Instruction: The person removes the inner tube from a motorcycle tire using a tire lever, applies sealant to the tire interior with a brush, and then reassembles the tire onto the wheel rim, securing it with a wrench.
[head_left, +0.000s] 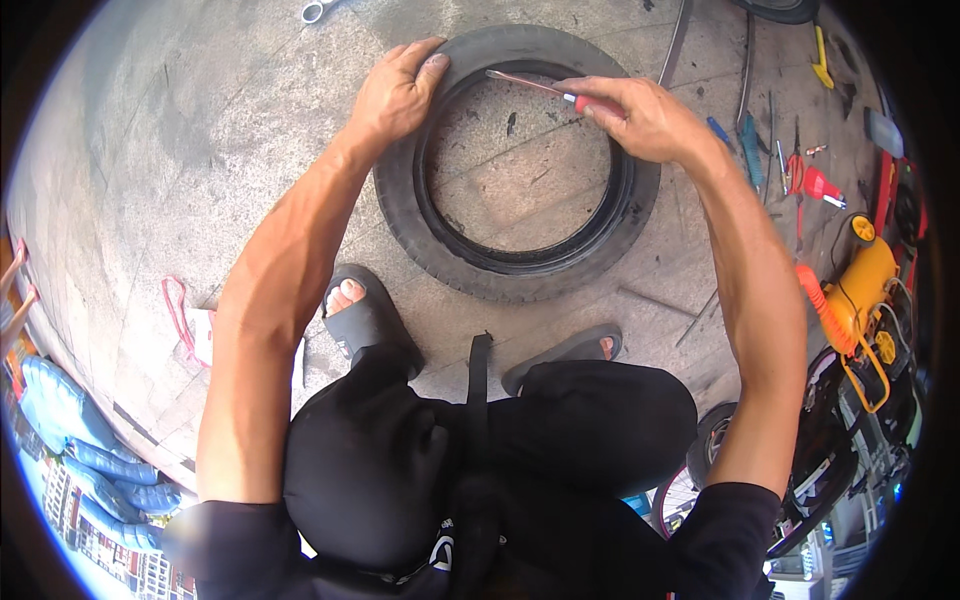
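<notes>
A black rubber tyre [520,272] lies flat on the ground in front of my feet, with no wheel inside it. My left hand [398,95] grips its far left side, the thumb on the sidewall and the fingers over the outer edge. In my right hand [645,118] is a screwdriver [530,83] with a red handle. Its metal shaft points left across the tyre's far inner rim, the tip close to the bead. The palm side of my right hand is hidden.
Hand tools lie to the right, among them red-handled pliers [796,173] and a red-handled tool [822,187]. Beyond them stands a yellow air compressor [862,285] with an orange coiled hose [815,300]. A metal rod [655,300] lies near my right foot. A ring spanner [313,12] is at the far left.
</notes>
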